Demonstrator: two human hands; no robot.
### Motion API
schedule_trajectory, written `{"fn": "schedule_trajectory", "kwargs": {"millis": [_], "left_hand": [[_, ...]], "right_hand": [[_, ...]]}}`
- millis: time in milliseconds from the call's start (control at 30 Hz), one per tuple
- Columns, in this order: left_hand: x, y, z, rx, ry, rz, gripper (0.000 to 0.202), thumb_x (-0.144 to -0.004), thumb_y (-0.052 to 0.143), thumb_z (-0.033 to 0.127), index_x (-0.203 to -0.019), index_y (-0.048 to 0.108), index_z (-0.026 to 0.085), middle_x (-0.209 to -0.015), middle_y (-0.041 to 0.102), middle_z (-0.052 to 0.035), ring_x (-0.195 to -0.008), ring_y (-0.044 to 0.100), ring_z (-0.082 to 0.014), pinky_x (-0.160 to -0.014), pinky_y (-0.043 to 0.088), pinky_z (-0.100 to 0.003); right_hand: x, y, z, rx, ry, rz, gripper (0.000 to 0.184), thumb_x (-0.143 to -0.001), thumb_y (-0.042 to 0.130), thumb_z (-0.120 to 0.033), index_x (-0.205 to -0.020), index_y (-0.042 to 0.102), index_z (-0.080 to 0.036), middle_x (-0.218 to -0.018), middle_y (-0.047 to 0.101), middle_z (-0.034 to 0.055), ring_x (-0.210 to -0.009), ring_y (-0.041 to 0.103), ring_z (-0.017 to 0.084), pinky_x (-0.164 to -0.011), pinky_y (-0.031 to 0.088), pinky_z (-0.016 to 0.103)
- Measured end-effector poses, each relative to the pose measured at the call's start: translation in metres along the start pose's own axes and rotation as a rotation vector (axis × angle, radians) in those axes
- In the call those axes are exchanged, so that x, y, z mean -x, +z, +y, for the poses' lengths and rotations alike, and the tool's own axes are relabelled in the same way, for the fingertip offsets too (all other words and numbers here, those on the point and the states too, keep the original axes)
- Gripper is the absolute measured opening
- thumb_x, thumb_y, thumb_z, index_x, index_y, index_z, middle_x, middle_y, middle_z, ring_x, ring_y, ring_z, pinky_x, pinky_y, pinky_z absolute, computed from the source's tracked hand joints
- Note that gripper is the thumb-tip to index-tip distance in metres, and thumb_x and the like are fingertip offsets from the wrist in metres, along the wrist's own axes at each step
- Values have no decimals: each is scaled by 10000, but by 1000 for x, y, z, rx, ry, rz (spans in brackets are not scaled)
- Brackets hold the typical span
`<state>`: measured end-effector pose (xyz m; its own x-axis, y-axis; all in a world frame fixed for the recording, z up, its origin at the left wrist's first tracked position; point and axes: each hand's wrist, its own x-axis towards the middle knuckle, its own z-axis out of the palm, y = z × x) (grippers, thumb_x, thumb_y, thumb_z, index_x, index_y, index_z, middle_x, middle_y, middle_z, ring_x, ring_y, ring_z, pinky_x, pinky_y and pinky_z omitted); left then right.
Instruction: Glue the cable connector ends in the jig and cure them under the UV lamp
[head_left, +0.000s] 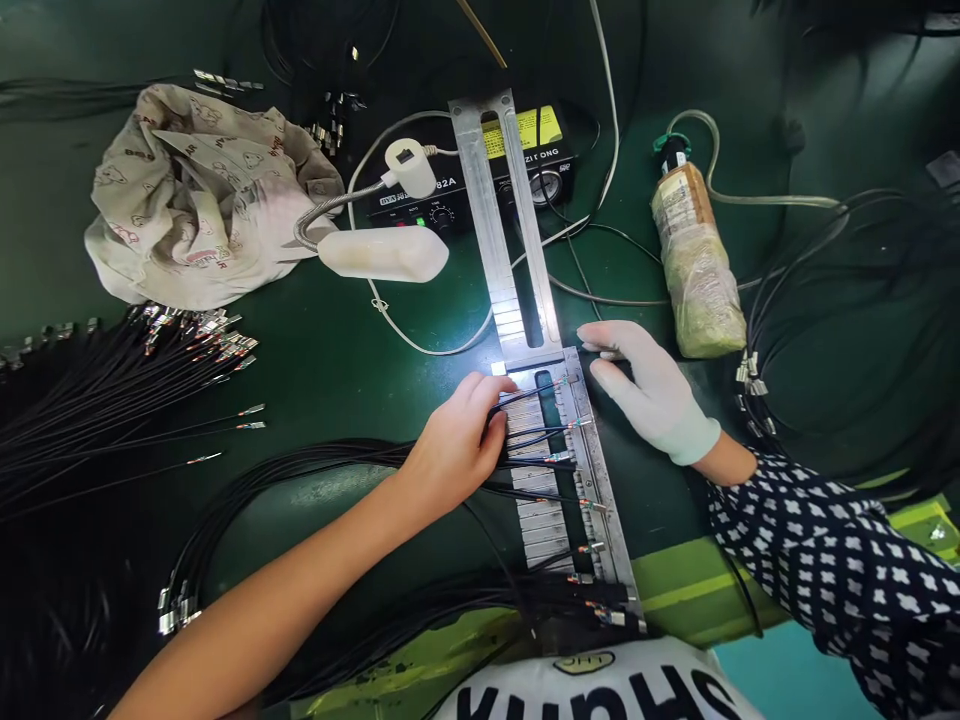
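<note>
Two hands meet near the centre of the frame around a slotted metal fixture (534, 357) that runs from the upper centre toward the lower right across a green counter (322, 375). The bare left hand (463, 432) is curled, thumb and fingers closed on several black cables (352, 453), seemingly to steady them where they cross the ridged plate (541, 528). The right hand (649, 390), in a white glove (673, 412), is just beside the fixture, thumb and forefinger slightly apart; a slim grey object (611, 353) shows there, but I cannot tell whether it is gripped. A white lamp (382, 254) leans in at upper centre, probably so light falls on the work. These cables are thin and smooth, sweeping in from the lower left; their tips, with coloured wires and small shiny metal connectors (557, 458), lie spaced along the right rail (604, 522), likely to keep them separate.
</note>
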<state>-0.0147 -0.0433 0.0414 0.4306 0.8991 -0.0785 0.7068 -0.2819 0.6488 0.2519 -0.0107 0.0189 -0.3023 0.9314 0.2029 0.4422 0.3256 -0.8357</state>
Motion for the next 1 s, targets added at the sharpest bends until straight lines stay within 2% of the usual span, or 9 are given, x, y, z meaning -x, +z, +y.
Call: {"fn": "schedule_trajectory", "kwargs": {"millis": [133,200,400,600,800,1000], "left_hand": [[-2,-6,-2,13,96,114,127,-1006,513,171,-1097,591,212,-1072,606,-49,-981,597,-170,-830,508,-285],[-2,-11,-6,-25,163,131,127,-1017,503,153,-1058,610,208,-1022,619,-33,-950,605,-149,-833,505,-264],[-4,-24,-30,-60,294,35,219,-1018,518,145,-1192,639,202,-981,625,-27,-889,612,-132,-796,502,-239],[-8,-27,-50,-125,412,-79,406,-1020,409,86,-1364,582,211,-1044,634,-61,-918,625,-150,-775,507,-249],[-9,-29,-49,-212,458,-85,413,-1013,387,75,-1368,570,179,-1058,640,-86,-899,628,-157,-745,514,-249],[-12,-26,-46,-185,470,-93,404,-1000,407,52,-1358,554,165,-1073,653,-87,-927,642,-164,-765,516,-254]], "right_hand": [[-1,0,0,-2,5,-12,326,-1008,521,-267,-1329,572,-242,-1307,618,76,-1207,594,237,-1034,526,448],[0,0,0,-4,14,-9,328,-1007,520,-268,-1330,572,-248,-1311,617,77,-1214,593,245,-1033,529,456],[0,1,-1,5,3,-11,326,-1005,515,-262,-1327,572,-253,-1303,622,74,-1209,598,249,-1028,537,457],[-1,0,0,9,5,-13,320,-1002,530,-264,-1318,578,-263,-1294,624,72,-1191,602,254,-1018,540,472],[-2,0,0,16,-6,-21,321,-999,530,-253,-1315,578,-280,-1284,628,64,-1183,603,259,-1014,541,477],[-2,0,1,24,-12,-28,321,-996,538,-241,-1312,581,-265,-1283,627,73,-1179,605,254,-1013,541,469]]}}
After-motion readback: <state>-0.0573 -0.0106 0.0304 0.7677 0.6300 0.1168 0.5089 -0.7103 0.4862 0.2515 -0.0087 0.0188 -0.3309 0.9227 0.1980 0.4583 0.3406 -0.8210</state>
